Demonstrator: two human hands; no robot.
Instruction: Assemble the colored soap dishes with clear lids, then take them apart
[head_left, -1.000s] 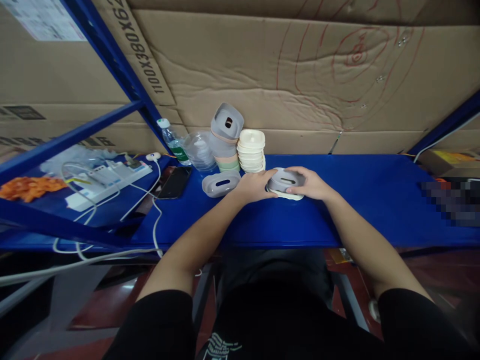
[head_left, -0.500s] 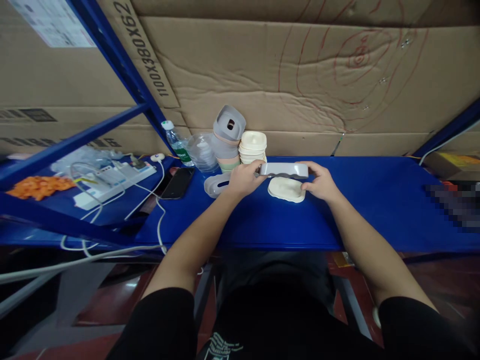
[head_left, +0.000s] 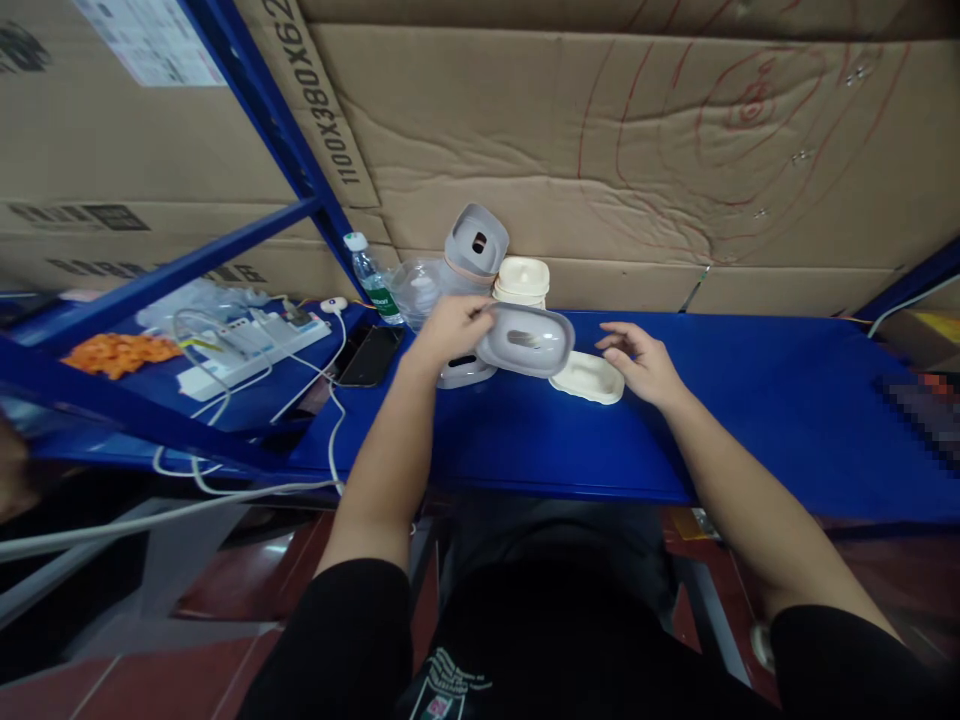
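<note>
Pinched at its left end by my left hand (head_left: 454,330), a grey oval plastic dish (head_left: 547,362) with a slot in its middle is held tilted above the table. My right hand (head_left: 641,362) is off the grey dish, fingers apart and holding nothing. Just left of that hand, a cream oval dish (head_left: 589,380) lies on the blue table (head_left: 540,445), partly covered by the held piece. A second grey slotted dish (head_left: 466,377) lies under my left hand. Behind are stacked grey containers (head_left: 475,240) and a stack of cream ones (head_left: 523,275).
A water bottle (head_left: 373,280), a clear plastic tub (head_left: 416,290) and a phone (head_left: 371,357) stand or lie at the left. Beyond the blue frame post are a power strip (head_left: 247,352), cables and an orange heap (head_left: 120,352). Cardboard (head_left: 540,130) backs the table.
My right hand has let go of the grey dish and moved slightly away. My left hand has swung the dish left and turned its slotted face toward me. The camera view has shifted a little.
</note>
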